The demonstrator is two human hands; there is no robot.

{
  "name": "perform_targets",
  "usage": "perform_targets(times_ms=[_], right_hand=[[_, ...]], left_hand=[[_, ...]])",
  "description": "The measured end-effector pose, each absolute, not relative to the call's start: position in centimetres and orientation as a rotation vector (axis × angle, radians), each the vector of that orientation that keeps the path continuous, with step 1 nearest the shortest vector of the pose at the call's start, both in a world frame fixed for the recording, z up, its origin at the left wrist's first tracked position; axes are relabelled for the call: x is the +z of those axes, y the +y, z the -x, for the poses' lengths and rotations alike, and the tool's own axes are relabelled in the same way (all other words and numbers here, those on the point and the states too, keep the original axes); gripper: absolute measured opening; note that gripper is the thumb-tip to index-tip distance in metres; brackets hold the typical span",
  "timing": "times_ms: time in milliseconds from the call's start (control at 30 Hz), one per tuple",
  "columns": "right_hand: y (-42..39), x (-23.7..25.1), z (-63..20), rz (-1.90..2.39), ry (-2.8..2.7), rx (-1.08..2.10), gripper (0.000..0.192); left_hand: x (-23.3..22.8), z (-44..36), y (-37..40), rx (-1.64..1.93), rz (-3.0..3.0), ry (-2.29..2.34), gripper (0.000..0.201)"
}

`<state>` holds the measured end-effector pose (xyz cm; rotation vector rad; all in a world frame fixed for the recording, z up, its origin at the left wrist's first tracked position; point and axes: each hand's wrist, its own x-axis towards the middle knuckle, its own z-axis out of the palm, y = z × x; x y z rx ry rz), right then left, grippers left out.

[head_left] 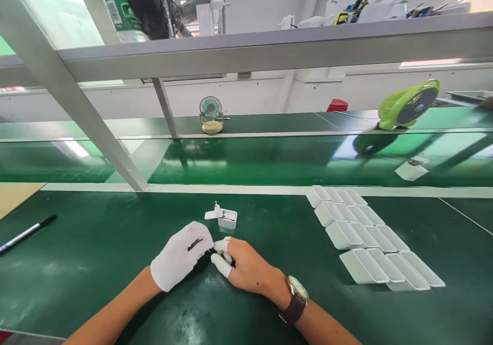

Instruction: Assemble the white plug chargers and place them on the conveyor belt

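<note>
My left hand, in a white glove, is closed with its fingertips pinched together. Opposite it, my right hand wears white finger cots and has its fingers curled in, meeting the left fingertips. Whatever lies between them is too small and covered to make out; a bit of something dark shows there. Just beyond the hands on the green tabletop sits a small white box with small parts in it. A white piece with a small upright stub adjoins its left side.
Rows of white plastic trays stand at the right. A marker pen lies far left. Behind the table's back edge runs a green conveyor belt carrying a small white box. A slanted metal post and overhead shelf frame the space.
</note>
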<state>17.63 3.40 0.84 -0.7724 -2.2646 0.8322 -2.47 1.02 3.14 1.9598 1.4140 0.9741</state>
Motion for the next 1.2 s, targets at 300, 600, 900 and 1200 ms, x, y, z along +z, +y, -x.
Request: perform_targets(times_ms=[300, 600, 900, 1200], right_hand=[[7.6, 0.5, -19.4, 1.028, -1.009, 1.437, 0.023], [7.8, 0.0, -18.6, 0.839, -0.822, 1.705, 0.023], [5.3, 2.4, -18.1, 0.584, -0.929, 1.805, 0.029], [4.3, 2.6, -17.3, 0.813, -1.207, 1.648, 0.022]], left_hand=[[-1.2, -2.0, 5.9, 1.163, -1.3, 1.588, 0.102], [-0.7, -2.1, 7.4, 1.112, -1.074, 1.262, 0.074], [1.2, -0.4, 7.6, 1.273, -0.215, 0.72, 0.034], [2.6, 0.8, 6.8, 1.212, 0.117, 0.637, 0.024]])
